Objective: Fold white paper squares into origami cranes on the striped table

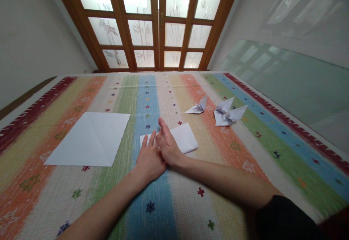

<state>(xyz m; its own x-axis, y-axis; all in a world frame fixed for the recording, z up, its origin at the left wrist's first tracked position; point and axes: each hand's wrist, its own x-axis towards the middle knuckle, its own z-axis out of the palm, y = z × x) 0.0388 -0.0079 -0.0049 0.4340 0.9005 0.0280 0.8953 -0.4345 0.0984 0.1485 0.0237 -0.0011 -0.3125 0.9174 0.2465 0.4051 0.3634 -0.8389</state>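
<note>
A folded sheet of white paper (185,139) lies on the tablecloth in front of me, its middle covered by both hands. My left hand (151,158) rests flat on the paper's left part, fingers spread. Standing on its edge across the middle of the paper is my right hand (171,145), with fingers stretched out and its side against the left hand. Neither hand grips the paper. How the folds run beneath the hands is hidden.
A larger flat white sheet (91,140) with faint creases and one ragged edge lies to the left. Folded paper cranes (198,107) (229,112) sit at the back right. The striped tablecloth (191,203) covers the table. Wooden doors with frosted panes (145,32) stand beyond.
</note>
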